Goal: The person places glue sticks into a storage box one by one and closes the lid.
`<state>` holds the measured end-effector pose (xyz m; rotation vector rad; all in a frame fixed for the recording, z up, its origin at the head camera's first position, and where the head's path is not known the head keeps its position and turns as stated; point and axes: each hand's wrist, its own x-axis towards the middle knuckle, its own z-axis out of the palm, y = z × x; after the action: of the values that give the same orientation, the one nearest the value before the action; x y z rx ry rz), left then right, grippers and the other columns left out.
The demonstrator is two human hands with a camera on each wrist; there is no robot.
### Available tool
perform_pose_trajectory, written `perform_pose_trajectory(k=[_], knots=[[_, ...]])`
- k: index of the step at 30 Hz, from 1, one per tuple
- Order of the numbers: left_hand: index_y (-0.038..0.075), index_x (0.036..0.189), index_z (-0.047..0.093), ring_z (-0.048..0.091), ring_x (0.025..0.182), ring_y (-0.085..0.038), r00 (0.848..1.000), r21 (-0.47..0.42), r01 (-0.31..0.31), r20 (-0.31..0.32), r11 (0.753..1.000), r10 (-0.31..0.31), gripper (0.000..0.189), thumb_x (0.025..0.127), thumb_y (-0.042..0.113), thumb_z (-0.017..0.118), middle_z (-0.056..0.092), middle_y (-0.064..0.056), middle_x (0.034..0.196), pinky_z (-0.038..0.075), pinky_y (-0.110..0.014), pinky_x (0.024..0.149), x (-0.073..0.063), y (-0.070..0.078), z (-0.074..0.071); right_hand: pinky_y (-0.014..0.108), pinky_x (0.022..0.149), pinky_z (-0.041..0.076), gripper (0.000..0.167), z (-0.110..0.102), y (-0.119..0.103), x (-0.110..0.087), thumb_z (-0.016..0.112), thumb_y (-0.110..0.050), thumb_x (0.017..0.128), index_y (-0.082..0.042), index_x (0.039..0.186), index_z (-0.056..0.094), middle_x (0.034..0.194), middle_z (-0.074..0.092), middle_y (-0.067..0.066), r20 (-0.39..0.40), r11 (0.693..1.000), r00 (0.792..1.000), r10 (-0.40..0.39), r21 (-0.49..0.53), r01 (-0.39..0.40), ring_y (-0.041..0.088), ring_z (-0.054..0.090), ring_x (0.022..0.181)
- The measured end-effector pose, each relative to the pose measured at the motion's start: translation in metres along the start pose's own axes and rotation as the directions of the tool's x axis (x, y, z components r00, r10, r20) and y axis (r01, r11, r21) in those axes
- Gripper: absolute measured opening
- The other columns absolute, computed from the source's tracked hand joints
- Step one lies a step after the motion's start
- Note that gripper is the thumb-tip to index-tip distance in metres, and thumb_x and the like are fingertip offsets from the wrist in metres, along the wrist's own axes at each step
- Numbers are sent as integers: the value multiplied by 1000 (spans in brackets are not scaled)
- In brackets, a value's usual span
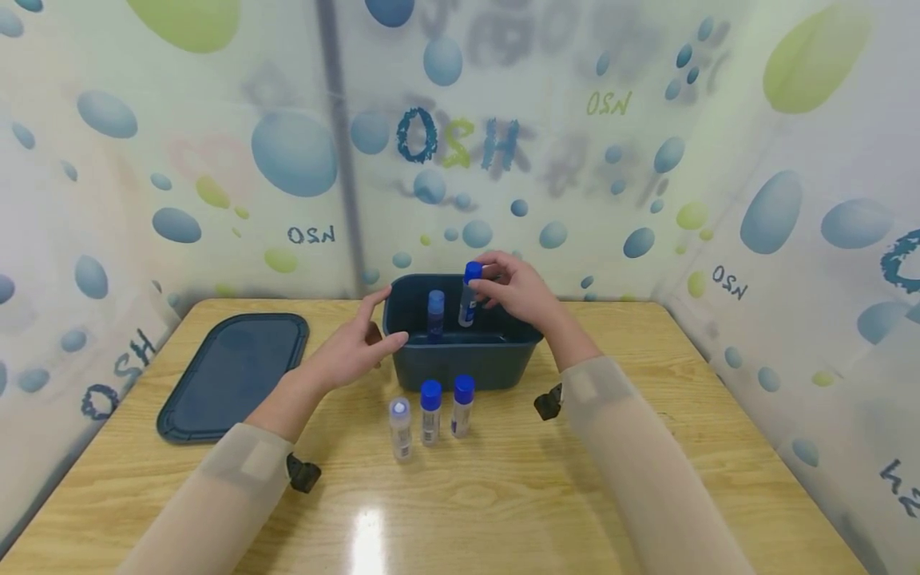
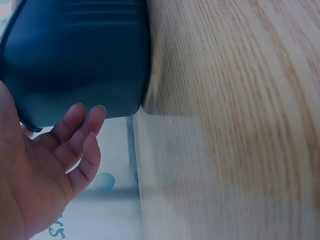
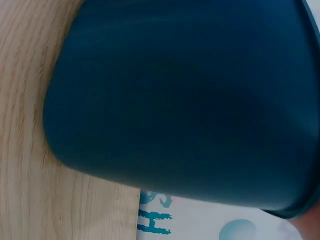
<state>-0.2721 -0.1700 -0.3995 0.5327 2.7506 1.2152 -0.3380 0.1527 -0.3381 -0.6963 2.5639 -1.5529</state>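
Note:
In the head view, my right hand pinches a blue-capped glue stick upright inside the dark blue plastic bin. Another glue stick stands in the bin to its left. My left hand rests at the bin's left end, its thumb and index finger spread along the rim. In the left wrist view, the other fingers are loosely bent by the end wall. Two blue-capped glue sticks and one with a pale top stand in front of the bin. The right wrist view shows mostly the bin's outer wall.
A flat dark blue lid lies on the wooden table at the left. White curtains printed with blue and green spots enclose the table's back and sides.

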Motion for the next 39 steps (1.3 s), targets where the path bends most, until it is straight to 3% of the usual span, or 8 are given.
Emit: perform_pose_trajectory(k=[7,21,28,39], knots=[[29,178,1,69,79,-30,1000,-4,-5,4,1000,5,95,109,57,62,69,-13,91,58,-37,78,0,0,0,58,99,63,35,5,0,5,68,-19,111,-11,144,62,133,71,21,20,998,998,64,25,-64,36,77,107],[30,178,1,68,79,-32,1000,-14,6,-3,1000,-6,96,109,57,62,68,-12,88,57,-37,77,-1,-1,-1,57,102,62,33,17,2,16,65,-10,111,-8,142,57,129,72,23,168,979,969,182,-125,-162,36,79,109],[31,177,2,70,82,-34,1000,-11,20,-7,1000,-20,95,109,59,61,69,-15,92,58,-37,78,0,-1,0,53,99,64,33,20,6,17,66,-10,111,-10,142,58,127,73,20,169,974,968,187,-161,-160,33,79,105],[31,178,1,68,80,-31,1000,-5,14,-3,1000,-14,96,109,57,62,70,-16,93,58,-37,78,0,2,1,54,101,63,32,20,7,15,65,-9,111,-8,142,57,127,72,22,156,974,967,199,-139,-178,36,79,107]])
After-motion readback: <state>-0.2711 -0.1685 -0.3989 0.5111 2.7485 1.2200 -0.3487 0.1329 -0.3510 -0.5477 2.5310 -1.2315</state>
